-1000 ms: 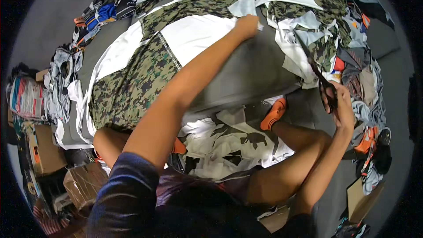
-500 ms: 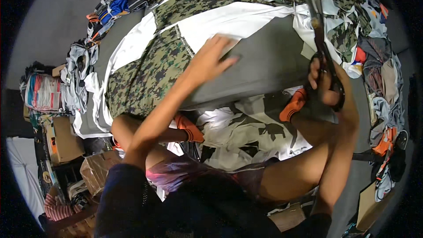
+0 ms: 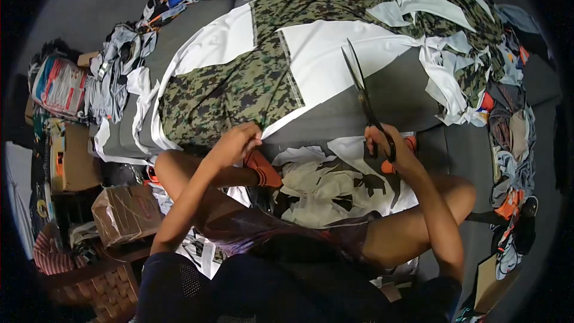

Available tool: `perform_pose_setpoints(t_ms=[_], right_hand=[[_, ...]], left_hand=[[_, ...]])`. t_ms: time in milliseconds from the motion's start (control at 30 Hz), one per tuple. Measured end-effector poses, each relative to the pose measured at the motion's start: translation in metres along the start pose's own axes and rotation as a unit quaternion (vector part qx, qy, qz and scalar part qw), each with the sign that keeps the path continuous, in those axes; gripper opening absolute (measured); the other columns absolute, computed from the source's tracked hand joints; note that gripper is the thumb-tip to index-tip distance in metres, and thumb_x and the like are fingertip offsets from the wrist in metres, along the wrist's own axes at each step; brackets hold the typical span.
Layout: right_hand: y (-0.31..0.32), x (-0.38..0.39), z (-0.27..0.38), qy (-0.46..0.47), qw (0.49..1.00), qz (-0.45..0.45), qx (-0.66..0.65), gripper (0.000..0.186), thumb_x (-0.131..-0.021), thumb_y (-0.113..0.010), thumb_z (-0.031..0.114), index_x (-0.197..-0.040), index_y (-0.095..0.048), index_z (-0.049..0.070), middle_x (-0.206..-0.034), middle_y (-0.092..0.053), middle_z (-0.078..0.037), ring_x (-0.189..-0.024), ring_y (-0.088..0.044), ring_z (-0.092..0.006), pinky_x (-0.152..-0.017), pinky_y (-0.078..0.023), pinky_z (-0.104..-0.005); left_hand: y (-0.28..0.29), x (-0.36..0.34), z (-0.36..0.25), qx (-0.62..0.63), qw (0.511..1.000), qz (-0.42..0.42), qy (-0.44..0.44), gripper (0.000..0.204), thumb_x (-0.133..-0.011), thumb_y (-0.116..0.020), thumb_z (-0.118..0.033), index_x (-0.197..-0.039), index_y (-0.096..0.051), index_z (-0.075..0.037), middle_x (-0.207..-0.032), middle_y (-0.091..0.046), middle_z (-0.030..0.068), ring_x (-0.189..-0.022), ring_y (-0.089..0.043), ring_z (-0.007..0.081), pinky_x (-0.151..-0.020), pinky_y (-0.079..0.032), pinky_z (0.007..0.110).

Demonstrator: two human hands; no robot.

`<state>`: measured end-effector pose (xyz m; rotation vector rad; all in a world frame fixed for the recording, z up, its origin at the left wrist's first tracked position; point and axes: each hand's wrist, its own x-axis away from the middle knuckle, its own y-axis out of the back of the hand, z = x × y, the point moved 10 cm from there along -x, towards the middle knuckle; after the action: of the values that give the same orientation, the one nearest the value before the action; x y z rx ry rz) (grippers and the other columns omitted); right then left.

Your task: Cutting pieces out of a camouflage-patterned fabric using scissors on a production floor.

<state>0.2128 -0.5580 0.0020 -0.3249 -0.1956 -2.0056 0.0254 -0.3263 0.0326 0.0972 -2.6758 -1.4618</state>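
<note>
A large piece of green camouflage fabric (image 3: 239, 93) with white fabric (image 3: 335, 51) joined to it lies spread over the grey padded surface. At its near edge my left hand (image 3: 234, 145) pinches a white corner beside the camouflage. My right hand (image 3: 387, 143) grips the handles of long black scissors (image 3: 363, 93). Their blades point up and away, slightly parted, over the bare grey padding to the right of the white fabric's slanted edge. White and camouflage scraps (image 3: 329, 188) lie heaped between my legs.
Bundled garments (image 3: 119, 63) line the left side, above cardboard boxes (image 3: 127, 212). More clothing (image 3: 514, 137) is piled along the right. Loose white cut pieces (image 3: 445, 75) hang at the far right of the fabric. A woven chair (image 3: 101, 290) stands at lower left.
My left hand has come down to the fabric's near edge and closed on its corner. My right hand has moved left and lower with the scissors. The view has shifted.
</note>
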Motion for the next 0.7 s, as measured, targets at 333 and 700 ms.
perform_pose_setpoints(t_ms=[333,700], right_hand=[[0.038,-0.021,0.002,0.058,0.990,-0.119,0.041,0.033,-0.089,-0.063,0.039,-0.078,-0.055,0.009,-0.062,-0.048,0.003,-0.055,-0.040,-0.0065,-0.053,-0.031,-0.0213],[0.130,-0.024,0.015,0.139,0.950,-0.263,-0.097,0.042,-0.087,-0.062,0.048,-0.072,-0.053,0.009,-0.061,-0.052,-0.002,-0.053,-0.047,-0.0113,-0.053,-0.037,-0.0230]], left_hand=[[0.054,-0.049,-0.010,0.008,0.996,-0.052,-0.078,0.010,-0.090,-0.055,-0.012,-0.094,-0.056,-0.003,-0.095,-0.057,0.0073,-0.077,-0.053,0.0227,-0.075,-0.044,0.033],[-0.034,-0.262,-0.123,-0.192,0.921,-0.316,-0.124,0.028,-0.083,-0.063,-0.028,-0.096,-0.059,-0.003,-0.095,-0.059,0.0126,-0.082,-0.059,0.0336,-0.072,-0.048,0.038]])
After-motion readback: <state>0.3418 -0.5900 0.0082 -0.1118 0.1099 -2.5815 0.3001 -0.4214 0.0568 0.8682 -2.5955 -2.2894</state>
